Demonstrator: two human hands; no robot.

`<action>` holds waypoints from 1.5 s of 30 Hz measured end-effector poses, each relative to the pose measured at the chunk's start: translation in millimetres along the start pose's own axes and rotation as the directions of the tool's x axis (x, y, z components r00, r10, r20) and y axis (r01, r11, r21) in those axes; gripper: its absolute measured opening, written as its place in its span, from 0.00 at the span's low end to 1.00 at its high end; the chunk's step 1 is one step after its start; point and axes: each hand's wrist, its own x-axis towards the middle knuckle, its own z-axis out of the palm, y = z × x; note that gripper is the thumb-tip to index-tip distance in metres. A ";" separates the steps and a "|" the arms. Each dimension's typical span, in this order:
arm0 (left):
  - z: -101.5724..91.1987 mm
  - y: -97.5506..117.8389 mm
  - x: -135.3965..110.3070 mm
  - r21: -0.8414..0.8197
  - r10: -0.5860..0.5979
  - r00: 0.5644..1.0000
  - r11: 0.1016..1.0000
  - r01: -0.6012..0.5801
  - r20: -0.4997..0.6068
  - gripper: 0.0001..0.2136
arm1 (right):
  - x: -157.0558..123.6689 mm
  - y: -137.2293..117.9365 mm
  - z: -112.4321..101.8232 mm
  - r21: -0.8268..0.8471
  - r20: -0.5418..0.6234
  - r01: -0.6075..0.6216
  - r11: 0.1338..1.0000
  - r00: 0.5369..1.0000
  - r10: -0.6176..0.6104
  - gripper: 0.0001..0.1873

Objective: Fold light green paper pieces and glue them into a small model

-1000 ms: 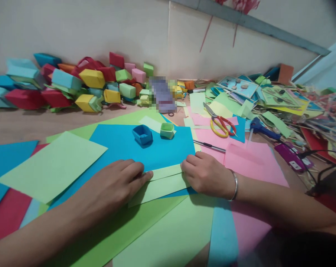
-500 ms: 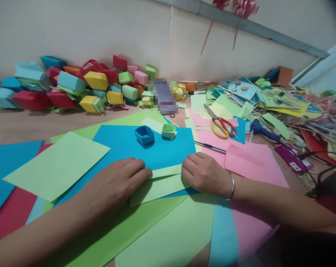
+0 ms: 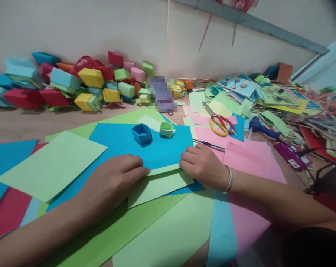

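A light green paper sheet (image 3: 159,184) lies on a big blue sheet (image 3: 168,146), its far edge folded over into a narrow strip. My left hand (image 3: 114,181) presses down on the left end of that fold, fingers curled together. At the right end of the fold, my right hand (image 3: 202,165) pinches the strip, a silver bangle on its wrist. Two small folded paper boxes, a blue box (image 3: 142,133) and a green box (image 3: 167,129), stand on the blue sheet just beyond the hands.
Loose coloured sheets cover the table: pale green (image 3: 52,163) at left, pink (image 3: 251,159) at right. Scissors (image 3: 219,120) with red and yellow handles and a pen (image 3: 208,144) lie beyond my right hand. A heap of folded paper boxes (image 3: 73,83) lines the wall; craft clutter (image 3: 281,100) fills the right.
The folded strip has grown narrower as both hands pushed the fold slightly away from me. The hands stay at the two ends of the fold.
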 end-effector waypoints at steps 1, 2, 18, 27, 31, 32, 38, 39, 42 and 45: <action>-1.1 0.1 0.3 0.026 0.026 1.000 0.999 -0.026 -0.016 0.15 | 0.8 -0.5 -0.9 -0.014 -0.028 0.023 1.000 0.999 -0.024 0.17; -1.9 0.3 0.7 0.048 0.049 0.999 0.998 -0.048 -0.023 0.15 | 1.6 -1.1 -1.6 -0.024 -0.048 0.046 0.999 0.998 -0.047 0.18; -6.4 12.4 3.2 0.139 0.206 0.964 0.963 -0.230 0.167 0.14 | 0.0 -20.0 -12.1 -0.013 0.142 0.001 1.000 0.990 0.001 0.15; -20.7 31.6 22.3 0.192 -0.053 0.906 0.981 -0.032 0.420 0.06 | 1.3 -32.2 -11.3 0.003 0.316 -0.083 0.997 0.946 0.078 0.10; -17.3 54.4 47.5 0.288 -0.138 0.871 0.958 -0.004 0.471 0.17 | 3.4 -32.7 -12.4 0.007 0.336 -0.076 0.997 0.939 0.070 0.10; -14.0 59.7 51.8 0.278 -0.130 0.863 0.960 -0.013 0.488 0.21 | 3.5 -32.8 -12.5 0.008 0.338 -0.068 0.998 0.939 0.062 0.10; 4.6 72.5 46.1 0.308 -0.178 0.870 0.951 0.031 0.460 0.30 | 2.7 -31.3 -14.9 0.033 0.372 -0.040 0.999 0.928 0.025 0.09; 5.5 72.2 40.9 0.338 -0.198 0.876 0.940 0.043 0.440 0.31 | 2.7 -30.9 -15.5 0.043 0.379 -0.052 0.998 0.925 0.032 0.09; 4.4 69.8 22.0 0.396 -0.212 0.893 0.917 0.042 0.397 0.34 | 3.4 -30.2 -16.8 0.060 0.395 -0.093 0.994 0.917 0.062 0.09; -0.3 66.6 2.1 0.439 -0.219 0.887 0.898 0.021 0.406 0.35 | 4.6 -29.9 -17.4 0.065 0.413 -0.093 0.994 0.909 0.058 0.08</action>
